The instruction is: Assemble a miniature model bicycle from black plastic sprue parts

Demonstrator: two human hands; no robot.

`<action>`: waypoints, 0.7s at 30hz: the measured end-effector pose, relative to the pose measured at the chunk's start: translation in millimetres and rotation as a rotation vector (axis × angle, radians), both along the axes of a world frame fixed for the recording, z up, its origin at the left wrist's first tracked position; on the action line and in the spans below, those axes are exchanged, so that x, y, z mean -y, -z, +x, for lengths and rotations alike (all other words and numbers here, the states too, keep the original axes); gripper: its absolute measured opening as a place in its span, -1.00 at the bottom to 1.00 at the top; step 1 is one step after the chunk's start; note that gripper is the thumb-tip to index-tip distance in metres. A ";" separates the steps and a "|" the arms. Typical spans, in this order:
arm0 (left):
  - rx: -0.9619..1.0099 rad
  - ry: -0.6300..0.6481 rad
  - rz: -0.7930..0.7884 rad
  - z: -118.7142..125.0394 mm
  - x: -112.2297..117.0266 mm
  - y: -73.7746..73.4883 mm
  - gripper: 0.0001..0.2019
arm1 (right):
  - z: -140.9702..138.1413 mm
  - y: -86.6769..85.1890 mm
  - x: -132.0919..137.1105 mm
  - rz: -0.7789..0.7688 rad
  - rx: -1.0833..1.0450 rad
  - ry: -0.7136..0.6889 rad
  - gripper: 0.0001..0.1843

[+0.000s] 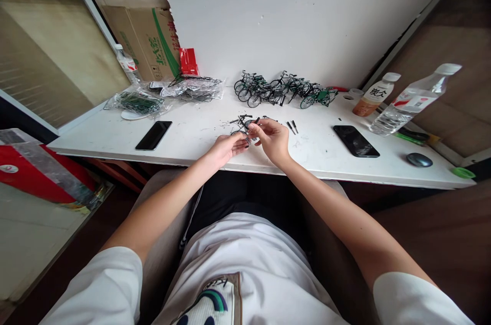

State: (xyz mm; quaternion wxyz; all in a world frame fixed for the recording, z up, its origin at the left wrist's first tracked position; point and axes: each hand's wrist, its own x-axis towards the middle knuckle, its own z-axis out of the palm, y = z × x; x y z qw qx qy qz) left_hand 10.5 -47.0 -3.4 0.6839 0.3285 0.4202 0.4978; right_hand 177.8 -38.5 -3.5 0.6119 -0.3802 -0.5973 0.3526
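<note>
Near the table's front edge, my left hand (pixel 229 150) and my right hand (pixel 273 138) meet with fingers closed around a small dark model bicycle (pixel 242 134), partly hidden by them. A thin wheel rim shows by my left fingertips. Between my right thumb and forefinger sticks up a short black piece (pixel 256 121). Just behind the hands lie loose black bicycle parts (pixel 241 119). To the right of my right hand are thin black sticks (pixel 292 127). Several dark green and black model bicycles (pixel 264 92) stand in a cluster against the wall.
Plastic bags of parts (pixel 141 102) lie at the back left, near a red box (pixel 188 61) and a cardboard carton (pixel 148 41). Phones lie left (pixel 154 135) and right (pixel 356 141). Bottles (pixel 412 105) and a dark computer mouse (pixel 419 159) occupy the right side of the white table (pixel 192 148).
</note>
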 end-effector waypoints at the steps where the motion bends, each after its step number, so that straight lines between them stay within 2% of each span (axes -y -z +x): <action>1: -0.001 -0.002 -0.003 0.1 0.3 -0.8 -0.87 | -0.2 -0.1 0.2 0.001 -0.004 0.000 -0.45; 21: 0.012 0.018 -0.003 -1.7 -2.1 0.5 -0.92 | 1.7 2.2 -0.6 0.032 0.055 -0.004 -0.47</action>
